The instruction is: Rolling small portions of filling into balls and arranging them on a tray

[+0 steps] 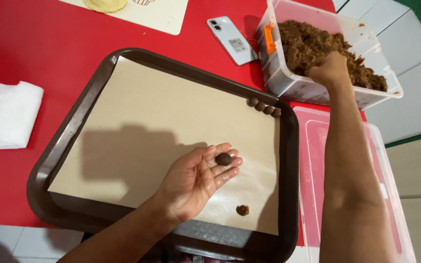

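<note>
Left hand (196, 178): palm up over the tray (64, 146), fingers (227, 163) released and flat.
Ball (223, 159): rests loose on those fingers, not gripped.
Right hand (328, 68): in the tub (288, 83), fingers clenched in the brown filling (313, 41).
Tray corner: four balls (264, 106) in a row.

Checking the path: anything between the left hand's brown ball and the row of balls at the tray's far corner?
Nothing visible. The small brown ball lies on the open left hand; bare tan paper liner runs to the row of brown balls.
</note>
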